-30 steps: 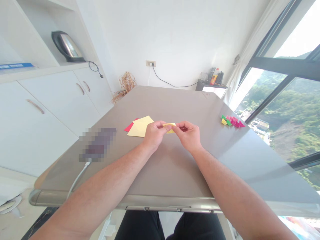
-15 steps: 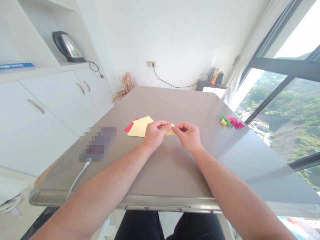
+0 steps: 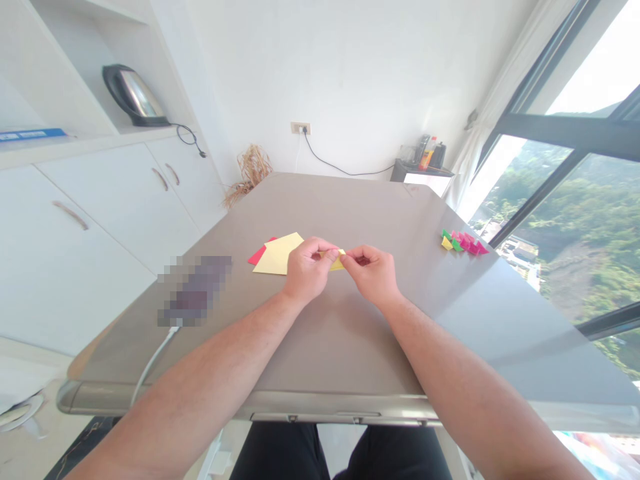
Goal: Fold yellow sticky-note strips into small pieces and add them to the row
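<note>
A small folded piece of yellow paper [image 3: 337, 265] is pinched between my two hands above the middle of the table, mostly covered by the fingers. My left hand [image 3: 309, 268] grips its left side with thumb and forefinger. On the other side, my right hand [image 3: 373, 272] pinches its right end, fingers curled in. Just left of my left hand lie flat sheets of pale yellow paper [image 3: 277, 255], with red paper [image 3: 257, 255] sticking out from beneath. Several small folded paper pieces [image 3: 465, 243] in pink, green and yellow stand in a cluster at the table's right side.
The grey table [image 3: 345, 207] reaches toward the white wall. A blurred dark object [image 3: 197, 290] with a white cable [image 3: 153, 363] lies at left. Beyond the far right corner, a small cabinet [image 3: 423, 175] carries bottles. A kettle [image 3: 137, 97] stands on the left shelf.
Both hands keep their pinch on the folded yellow paper and have shifted very slightly. The view has moved a little; the sheets and the cluster stay where they were.
</note>
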The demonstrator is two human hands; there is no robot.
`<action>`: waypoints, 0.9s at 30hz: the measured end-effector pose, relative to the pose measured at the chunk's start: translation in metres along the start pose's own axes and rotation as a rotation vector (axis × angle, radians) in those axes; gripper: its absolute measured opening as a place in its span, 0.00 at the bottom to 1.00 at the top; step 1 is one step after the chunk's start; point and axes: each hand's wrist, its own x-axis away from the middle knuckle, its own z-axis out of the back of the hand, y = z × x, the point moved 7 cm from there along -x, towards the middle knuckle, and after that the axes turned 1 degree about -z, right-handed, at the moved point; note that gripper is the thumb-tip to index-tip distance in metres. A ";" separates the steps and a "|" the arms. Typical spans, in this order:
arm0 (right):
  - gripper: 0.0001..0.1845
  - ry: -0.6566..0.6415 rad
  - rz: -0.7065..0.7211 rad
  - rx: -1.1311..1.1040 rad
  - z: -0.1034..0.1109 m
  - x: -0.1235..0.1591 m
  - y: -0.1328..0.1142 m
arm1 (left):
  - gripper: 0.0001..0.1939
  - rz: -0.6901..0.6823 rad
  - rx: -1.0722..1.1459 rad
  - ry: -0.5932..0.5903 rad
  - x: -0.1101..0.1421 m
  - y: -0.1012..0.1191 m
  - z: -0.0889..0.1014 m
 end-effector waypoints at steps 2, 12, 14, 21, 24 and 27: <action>0.11 0.011 -0.003 0.006 0.001 0.000 0.000 | 0.08 0.039 0.022 -0.027 0.000 -0.005 -0.002; 0.11 0.018 -0.013 -0.008 0.004 -0.002 0.000 | 0.11 0.128 0.114 -0.085 0.000 -0.013 -0.008; 0.11 0.004 -0.019 -0.016 0.002 -0.002 0.002 | 0.11 0.135 0.131 -0.082 -0.001 -0.015 -0.008; 0.10 -0.004 0.043 0.033 0.000 0.000 -0.001 | 0.10 0.140 0.127 -0.049 -0.001 -0.018 -0.005; 0.10 -0.002 0.025 0.037 0.001 0.000 -0.001 | 0.11 0.159 0.192 -0.074 0.000 -0.019 -0.008; 0.11 -0.027 -0.020 0.015 0.000 -0.001 0.001 | 0.13 0.224 0.314 -0.079 0.000 -0.024 -0.011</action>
